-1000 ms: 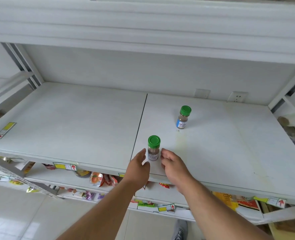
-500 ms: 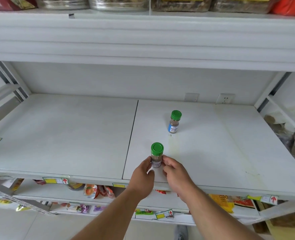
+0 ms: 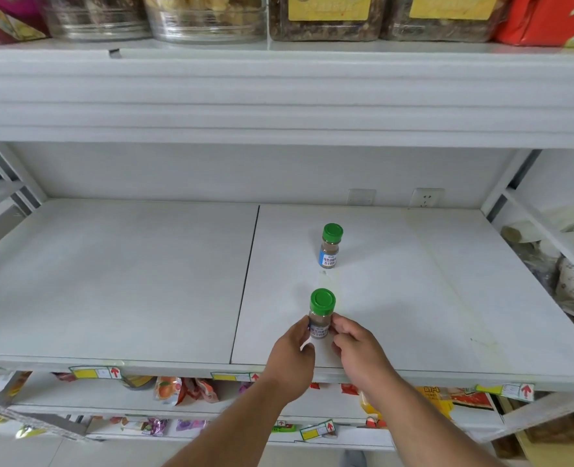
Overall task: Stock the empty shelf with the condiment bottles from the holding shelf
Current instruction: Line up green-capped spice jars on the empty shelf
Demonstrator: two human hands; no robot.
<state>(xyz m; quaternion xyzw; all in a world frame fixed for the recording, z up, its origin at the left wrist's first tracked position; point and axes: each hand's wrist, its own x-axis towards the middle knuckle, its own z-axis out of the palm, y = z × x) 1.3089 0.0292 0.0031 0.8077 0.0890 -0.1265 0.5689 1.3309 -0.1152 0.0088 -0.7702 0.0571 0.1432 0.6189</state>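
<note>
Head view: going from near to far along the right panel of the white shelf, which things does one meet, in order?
Left hand and right hand → near bottle they hold → far bottle → wall sockets.

Clear jars (image 3: 208, 18) and a red packet (image 3: 541, 20) sit above; snack packets (image 3: 184, 390) crowd the shelf below.

You see two bottles (image 3: 320, 315) with green caps and brown contents; the rear bottle (image 3: 330, 246) carries a blue label. The shelf (image 3: 127, 281) is white, its front edge tagged yellow with red arrows.

Bright even light, edges bowed
</note>
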